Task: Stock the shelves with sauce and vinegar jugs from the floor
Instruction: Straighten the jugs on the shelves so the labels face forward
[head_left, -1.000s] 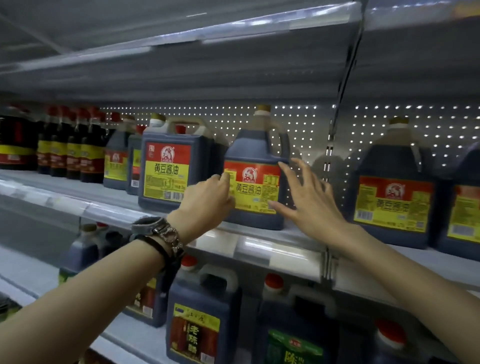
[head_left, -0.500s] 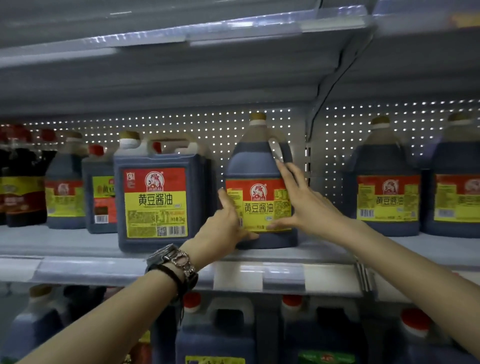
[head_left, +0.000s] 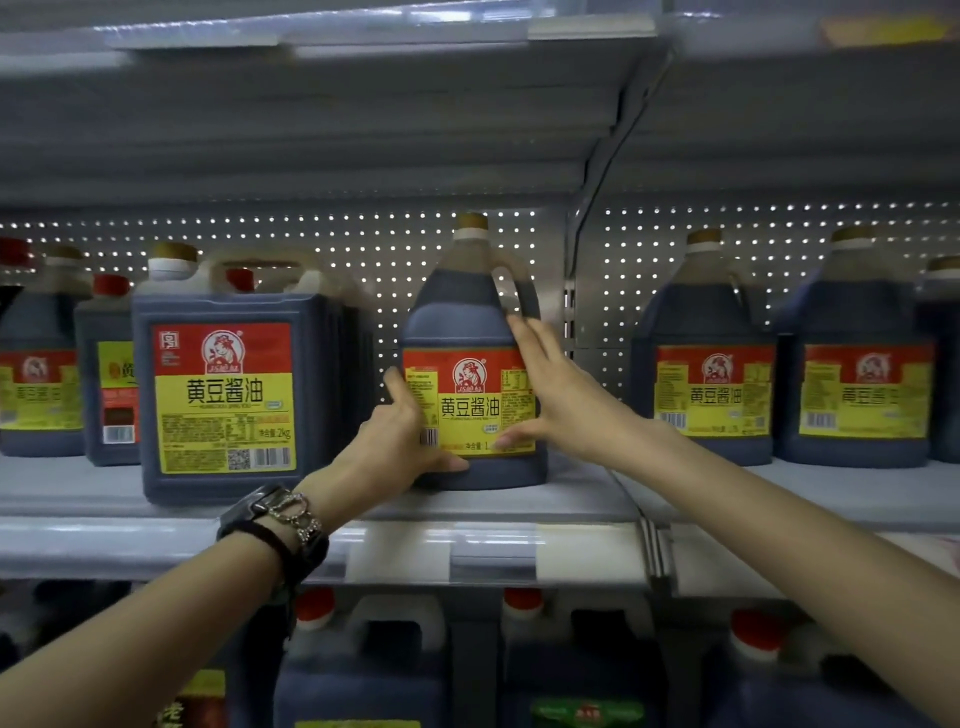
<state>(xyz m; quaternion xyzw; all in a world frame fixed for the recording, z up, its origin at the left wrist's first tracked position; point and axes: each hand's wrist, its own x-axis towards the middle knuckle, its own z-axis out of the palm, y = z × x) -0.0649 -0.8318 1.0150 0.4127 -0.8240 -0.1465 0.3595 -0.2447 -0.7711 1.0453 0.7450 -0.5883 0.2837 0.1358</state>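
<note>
We see a round-shouldered plastic jug of dark sauce (head_left: 470, 322) standing upright on the smooth grey metal shelf (head_left: 519, 501), near the middle of the row and set back a little from the front lip. It has a moulded loop handle, a tan screw cap, and a glossy red-and-yellow paper label. The left hand (head_left: 400, 441) cups its lower left corner: the fingers curl round the side and the thumb lies along the base below the label. The right hand (head_left: 556, 395) lies flat against the jug's right flank, fingers straight and spread up towards the handle, thumb pressed on the label's lower edge. A dark strap and beaded metal bracelet (head_left: 283, 519) circle the left wrist.

Just left stands a squarer, flat-faced sauce jug (head_left: 228, 400) with the same label design, apart from the held one. Two more round-shouldered jugs (head_left: 706, 322) stand to the right, beyond the upright post. Behind them all runs a perforated metal back panel (head_left: 322, 234), its holes glinting. Red-capped jugs (head_left: 363, 670) fill the shelf below.
</note>
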